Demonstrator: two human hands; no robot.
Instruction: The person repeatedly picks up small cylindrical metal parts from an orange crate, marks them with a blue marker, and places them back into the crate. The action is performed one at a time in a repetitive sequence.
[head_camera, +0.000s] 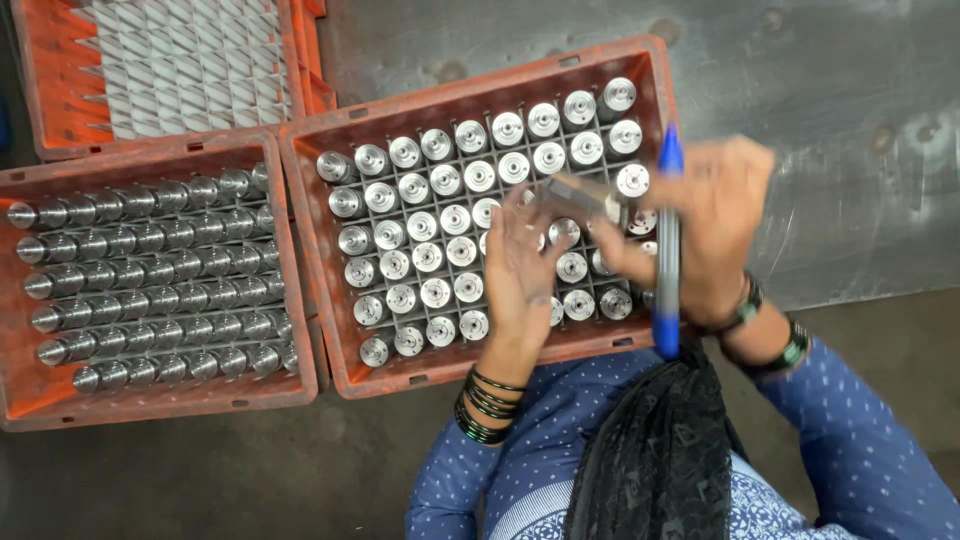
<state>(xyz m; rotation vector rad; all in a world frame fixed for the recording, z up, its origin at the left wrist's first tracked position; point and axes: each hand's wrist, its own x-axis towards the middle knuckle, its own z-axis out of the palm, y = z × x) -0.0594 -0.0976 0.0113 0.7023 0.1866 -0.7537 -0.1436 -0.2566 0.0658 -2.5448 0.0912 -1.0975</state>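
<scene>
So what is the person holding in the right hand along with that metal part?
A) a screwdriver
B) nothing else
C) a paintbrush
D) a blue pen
D: the right hand grips a blue pen that stands upright beside the metal part, which both hands hold above the orange crate of shiny cylinders.

We see our left hand (522, 270) and right hand (705, 225) together gripping a metal cylinder (585, 198) above the middle orange crate (310, 215), whose grid holds upright steel parts. Our right hand also clasps a blue marker (668, 245), standing upright. Left of that crate sits a second crate (20, 405) of steel parts; behind it, a third crate (45, 80).
</scene>
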